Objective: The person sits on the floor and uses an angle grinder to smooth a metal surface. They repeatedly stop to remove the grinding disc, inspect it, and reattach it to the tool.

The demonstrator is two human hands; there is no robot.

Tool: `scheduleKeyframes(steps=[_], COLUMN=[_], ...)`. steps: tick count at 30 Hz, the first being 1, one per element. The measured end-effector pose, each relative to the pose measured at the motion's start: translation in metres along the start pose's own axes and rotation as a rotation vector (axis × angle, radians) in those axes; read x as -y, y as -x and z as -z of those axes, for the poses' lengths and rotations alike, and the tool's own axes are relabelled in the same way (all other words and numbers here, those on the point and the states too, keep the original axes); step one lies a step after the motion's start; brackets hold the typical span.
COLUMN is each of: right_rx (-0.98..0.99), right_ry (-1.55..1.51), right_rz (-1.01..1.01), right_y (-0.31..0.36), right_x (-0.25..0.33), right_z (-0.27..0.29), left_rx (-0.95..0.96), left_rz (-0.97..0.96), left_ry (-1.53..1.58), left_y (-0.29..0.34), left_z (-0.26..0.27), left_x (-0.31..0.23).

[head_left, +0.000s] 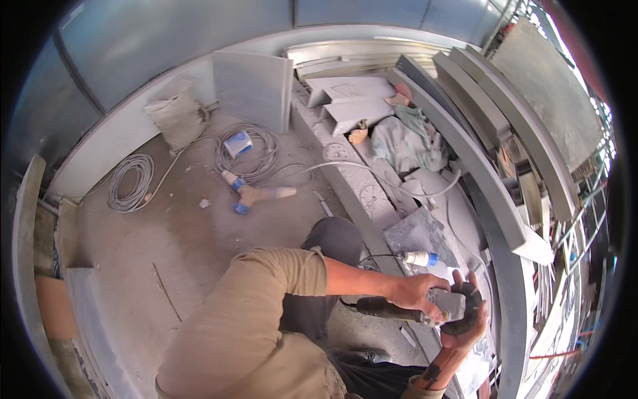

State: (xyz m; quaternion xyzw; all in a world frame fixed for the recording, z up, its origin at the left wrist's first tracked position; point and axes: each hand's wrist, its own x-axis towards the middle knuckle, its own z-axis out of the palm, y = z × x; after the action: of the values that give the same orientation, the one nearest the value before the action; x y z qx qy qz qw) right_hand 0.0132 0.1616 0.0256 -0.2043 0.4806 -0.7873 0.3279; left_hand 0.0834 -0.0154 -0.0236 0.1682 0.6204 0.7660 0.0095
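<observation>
An angle grinder (385, 308) lies across in front of me, its dark body pointing back toward my knee. My left hand (425, 292) is closed over its grey gear head (448, 304). Cupped around the dark round disc (470, 309) at the grinder's end is my right hand (473, 330), fingers curled over the rim. Part of the disc is hidden behind the gear head and the fingers. Just beyond my left hand, a white and blue plug connector (421, 258) rests on a black cable.
Grey slabs and long channel pieces (465, 146) are stacked at the right. A grey-green cloth (409, 143) lies among them. On the floor are coiled cables (129, 183), a splitter connector (249, 194) and a thin rod (166, 291). A sack (176, 116) leans by the back wall.
</observation>
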Motion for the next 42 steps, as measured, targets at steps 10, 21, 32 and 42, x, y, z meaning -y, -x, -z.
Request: scheduleKeyframes(steps=[10, 21, 32, 42], right_rx=[-0.134, -0.065, 0.156, -0.178], right_ry=[0.410, 0.101, 0.453, 0.078], right_rz=[0.364, 0.087, 0.310, -0.207], right_y=[0.028, 0.009, 0.009, 0.004], right_x=[-0.043, -0.033, -0.045, -0.021], right_z=[-0.029, -0.056, -0.058, -0.098], left_rx=[0.009, -0.085, -0.113, -0.085], left_rz=[0.031, 0.129, 0.053, 0.157], left_ry=[0.049, 0.214, 0.293, 0.304], left_y=[0.041, 0.061, 0.094, 0.094], left_z=[0.003, 0.021, 0.031, 0.022], left_x=[-0.010, -0.015, -0.013, -0.010])
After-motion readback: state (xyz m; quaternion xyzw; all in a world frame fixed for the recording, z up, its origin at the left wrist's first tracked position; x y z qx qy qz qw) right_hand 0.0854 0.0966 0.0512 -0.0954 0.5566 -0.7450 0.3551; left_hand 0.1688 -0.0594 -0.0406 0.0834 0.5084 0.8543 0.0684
